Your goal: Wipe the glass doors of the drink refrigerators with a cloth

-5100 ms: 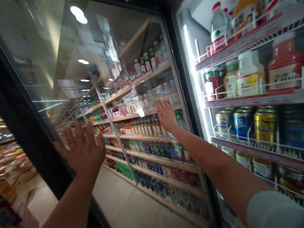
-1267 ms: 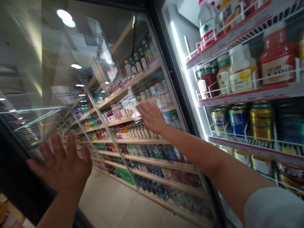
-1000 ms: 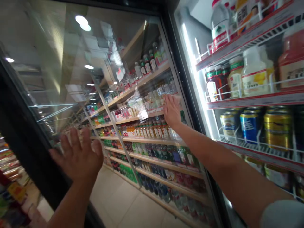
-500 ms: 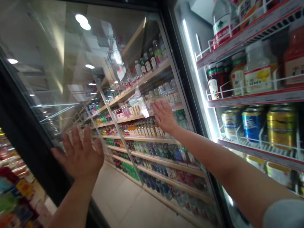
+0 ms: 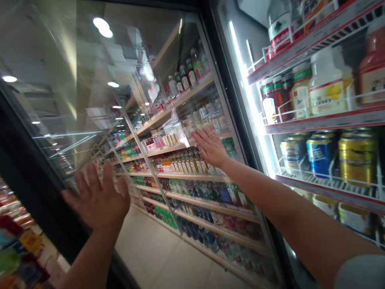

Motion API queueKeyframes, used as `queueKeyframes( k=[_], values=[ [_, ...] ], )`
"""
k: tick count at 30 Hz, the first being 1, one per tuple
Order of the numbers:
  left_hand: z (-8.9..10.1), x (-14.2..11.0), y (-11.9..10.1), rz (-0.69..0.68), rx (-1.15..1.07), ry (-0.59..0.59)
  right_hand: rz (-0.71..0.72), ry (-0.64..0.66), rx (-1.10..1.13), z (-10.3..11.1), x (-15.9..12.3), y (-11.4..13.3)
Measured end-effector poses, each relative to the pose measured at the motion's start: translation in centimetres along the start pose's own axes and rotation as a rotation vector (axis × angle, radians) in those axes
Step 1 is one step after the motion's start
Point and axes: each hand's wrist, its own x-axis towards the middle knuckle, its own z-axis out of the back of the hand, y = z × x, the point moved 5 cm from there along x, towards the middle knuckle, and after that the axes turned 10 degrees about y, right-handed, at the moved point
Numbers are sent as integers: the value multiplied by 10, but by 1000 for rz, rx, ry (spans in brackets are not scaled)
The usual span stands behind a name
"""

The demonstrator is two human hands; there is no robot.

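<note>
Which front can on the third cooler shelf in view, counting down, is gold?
The gold can, immediately right of the blue can; its body is gold, unlike that blue one and the leftmost, whitish can.

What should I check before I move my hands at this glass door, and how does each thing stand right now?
1. Left hand holding nothing: ok, fingers spread.
2. Right hand holding nothing: ok, hand flat.
3. Palms touching the glass door: cannot tell, both are turned away.
4. Left fingers clear of the black door frame: cannot tell, they overlap it in view.
5. Blue can and gold can upright: ok.
</note>
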Motion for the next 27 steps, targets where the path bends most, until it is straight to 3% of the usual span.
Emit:
queueKeyframes(
  k=[6, 8, 13, 15, 17, 19, 24, 27],
  values=[
    [0, 0, -1, -7, 8, -6, -421, -150, 55, 3, -15, -38],
    [-1, 1, 0, -8, 7, -8, -395, -142, 48, -2, -18, -28],
    [-2, 0, 3, -4, 16, -80, -16, -4, -12, -13, -23, 11],
    [-3, 0, 3, 2, 15, -77, -62, -17, 0, -12, -19, 13],
    [-3, 0, 3, 9, 8, -71, -203, -63, 39, -10, -13, 16],
    [-2, 0, 1, 7, 0, -68, -258, -76, 83, -11, -7, 33],
    [2, 0, -2, 21, -17, -31, 127, 83, 195, -24, 4, 124],
    [3, -1, -1, 9, -36, 9, 161, 114, 309, -29, 9, 156]
  ],
)
